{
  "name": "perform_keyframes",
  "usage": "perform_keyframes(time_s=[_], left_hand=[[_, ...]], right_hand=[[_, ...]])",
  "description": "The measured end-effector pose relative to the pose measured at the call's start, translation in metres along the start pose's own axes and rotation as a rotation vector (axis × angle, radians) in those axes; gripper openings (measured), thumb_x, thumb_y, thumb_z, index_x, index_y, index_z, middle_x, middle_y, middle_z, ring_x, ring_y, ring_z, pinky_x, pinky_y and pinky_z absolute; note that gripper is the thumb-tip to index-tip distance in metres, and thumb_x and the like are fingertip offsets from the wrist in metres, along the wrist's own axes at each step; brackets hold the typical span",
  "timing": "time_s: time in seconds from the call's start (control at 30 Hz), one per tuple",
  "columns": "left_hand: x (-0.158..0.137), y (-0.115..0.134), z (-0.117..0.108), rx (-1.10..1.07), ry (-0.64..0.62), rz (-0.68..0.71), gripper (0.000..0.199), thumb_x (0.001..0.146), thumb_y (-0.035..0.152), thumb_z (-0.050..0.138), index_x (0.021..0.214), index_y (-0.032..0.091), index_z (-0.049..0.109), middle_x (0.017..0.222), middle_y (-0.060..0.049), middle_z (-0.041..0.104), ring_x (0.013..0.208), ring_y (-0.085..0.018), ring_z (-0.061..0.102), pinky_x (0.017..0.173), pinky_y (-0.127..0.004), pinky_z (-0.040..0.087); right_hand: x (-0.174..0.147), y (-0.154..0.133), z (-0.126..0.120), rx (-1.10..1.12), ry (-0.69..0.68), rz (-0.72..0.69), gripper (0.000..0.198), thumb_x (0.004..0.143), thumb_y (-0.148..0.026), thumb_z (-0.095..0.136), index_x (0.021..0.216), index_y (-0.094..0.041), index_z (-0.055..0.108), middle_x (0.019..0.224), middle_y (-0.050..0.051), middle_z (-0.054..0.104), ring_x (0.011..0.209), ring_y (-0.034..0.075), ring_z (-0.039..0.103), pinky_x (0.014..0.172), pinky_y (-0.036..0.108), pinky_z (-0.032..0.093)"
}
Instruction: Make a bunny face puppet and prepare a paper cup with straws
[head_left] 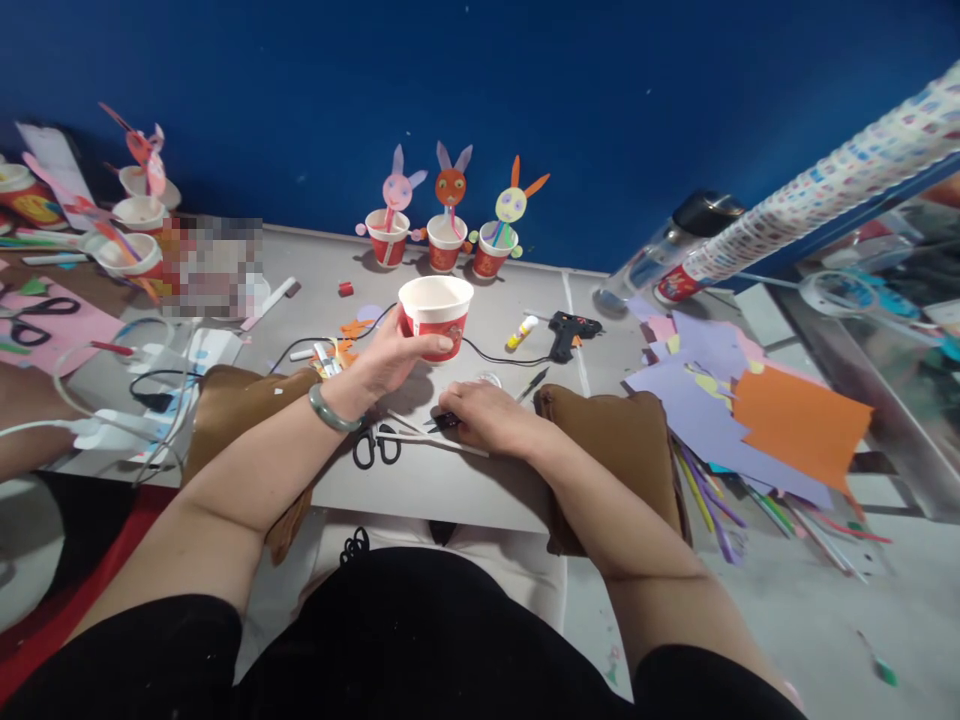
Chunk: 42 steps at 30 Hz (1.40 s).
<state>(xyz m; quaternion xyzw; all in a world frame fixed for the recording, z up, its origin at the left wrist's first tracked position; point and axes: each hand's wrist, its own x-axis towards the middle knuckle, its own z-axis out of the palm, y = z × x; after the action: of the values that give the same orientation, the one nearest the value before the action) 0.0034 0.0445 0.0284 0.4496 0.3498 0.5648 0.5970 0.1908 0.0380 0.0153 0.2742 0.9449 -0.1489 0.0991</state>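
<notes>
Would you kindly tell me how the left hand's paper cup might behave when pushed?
The paper cup looks thin-walled, so it would probably dent. Bare lining shows inside, suggesting it is light. Its base looks narrower than its rim, so it may tip.

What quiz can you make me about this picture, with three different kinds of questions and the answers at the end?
1. Pick one: what is the left hand holding?
A) a marker
B) a paper cup
C) scissors

2. True or false: the black glue gun is in the right hand.

3. Fill the gap: the orange-eared rabbit at the right end of the row of three has a ____ face.

Key:
1. B
2. False; it lies on the table.
3. yellow
</notes>
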Motion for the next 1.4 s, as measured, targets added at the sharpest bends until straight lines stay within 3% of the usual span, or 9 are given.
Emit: perform_keyframes(time_s=[0.2,0.4,0.53,0.67,0.77,0.87,1.0,1.13,1.4], left_hand=[[0.002,-0.007,-0.002,0.033,0.065,0.133,0.092,0.054,0.032,0.095,0.136,0.027,0.053,0.107,-0.005,0.067,0.097,-0.021,0.064,0.090,-0.038,0.054],[0.004,-0.009,-0.004,0.078,0.093,0.195,0.095,0.056,0.034,0.093,0.140,0.028,0.049,0.109,-0.005,0.065,0.111,-0.024,0.061,0.098,-0.039,0.051],[0.004,-0.006,-0.002,0.088,0.124,0.179,0.091,0.058,0.036,0.092,0.138,0.026,0.051,0.105,-0.004,0.065,0.100,-0.022,0.062,0.090,-0.037,0.052],[0.004,-0.004,-0.001,0.068,0.153,0.144,0.082,0.061,0.035,0.088,0.134,0.025,0.053,0.105,-0.004,0.066,0.092,-0.019,0.062,0.085,-0.034,0.051],[0.003,-0.004,-0.001,0.059,0.133,0.118,0.072,0.061,0.032,0.085,0.126,0.022,0.056,0.101,-0.004,0.066,0.089,-0.018,0.061,0.083,-0.033,0.050],[0.002,-0.004,-0.001,0.051,0.084,0.075,0.062,0.062,0.033,0.081,0.119,0.021,0.058,0.099,-0.004,0.066,0.089,-0.018,0.061,0.084,-0.033,0.050],[0.000,-0.006,-0.001,0.063,0.027,0.098,0.063,0.059,0.033,0.081,0.116,0.020,0.059,0.104,-0.006,0.067,0.093,-0.020,0.062,0.086,-0.034,0.051],[-0.003,-0.008,-0.002,0.154,-0.031,0.118,0.066,0.058,0.032,0.080,0.118,0.019,0.057,0.107,-0.007,0.067,0.097,-0.023,0.063,0.088,-0.037,0.053],[-0.002,-0.013,-0.008,0.450,-0.172,0.423,0.065,0.060,0.022,0.078,0.120,0.023,0.054,0.110,-0.007,0.064,0.101,-0.026,0.064,0.094,-0.042,0.054]], right_hand=[[0.004,-0.002,-0.001,-0.081,0.028,0.072,0.025,0.086,-0.011,0.057,0.108,-0.012,0.069,0.108,0.016,0.074,0.099,0.027,0.067,0.083,0.036,0.039],[0.001,0.001,-0.003,0.005,0.088,0.043,0.019,0.088,-0.013,0.051,0.097,-0.014,0.068,0.101,0.015,0.074,0.090,0.024,0.065,0.080,0.034,0.040],[-0.005,0.007,-0.007,0.354,0.237,-0.083,0.016,0.087,-0.015,0.050,0.093,-0.017,0.064,0.090,0.007,0.071,0.079,0.018,0.060,0.075,0.030,0.043],[-0.009,0.011,-0.010,0.851,0.287,-0.133,0.016,0.096,-0.028,0.050,0.084,-0.021,0.058,0.066,-0.003,0.058,0.058,0.011,0.051,0.058,0.025,0.041],[-0.008,0.012,-0.007,1.206,0.389,-0.123,0.026,0.101,-0.047,0.051,0.092,-0.023,0.055,0.068,-0.006,0.058,0.046,0.008,0.047,0.045,0.022,0.034],[-0.005,0.011,-0.003,1.369,0.575,-0.122,0.032,0.097,-0.056,0.058,0.094,-0.024,0.054,0.070,-0.006,0.060,0.042,0.006,0.043,0.040,0.021,0.029],[-0.003,0.011,0.001,1.285,0.755,-0.104,0.032,0.094,-0.055,0.064,0.092,-0.023,0.058,0.059,-0.008,0.050,0.045,0.007,0.037,0.044,0.022,0.029],[-0.005,0.009,0.000,1.070,0.900,-0.037,0.029,0.085,-0.048,0.075,0.085,-0.022,0.062,0.069,-0.003,0.056,0.056,0.009,0.045,0.053,0.024,0.038],[-0.003,0.004,0.004,1.052,0.917,-0.061,0.025,0.081,-0.038,0.075,0.075,-0.023,0.055,0.064,-0.004,0.053,0.054,0.009,0.041,0.051,0.025,0.035]])
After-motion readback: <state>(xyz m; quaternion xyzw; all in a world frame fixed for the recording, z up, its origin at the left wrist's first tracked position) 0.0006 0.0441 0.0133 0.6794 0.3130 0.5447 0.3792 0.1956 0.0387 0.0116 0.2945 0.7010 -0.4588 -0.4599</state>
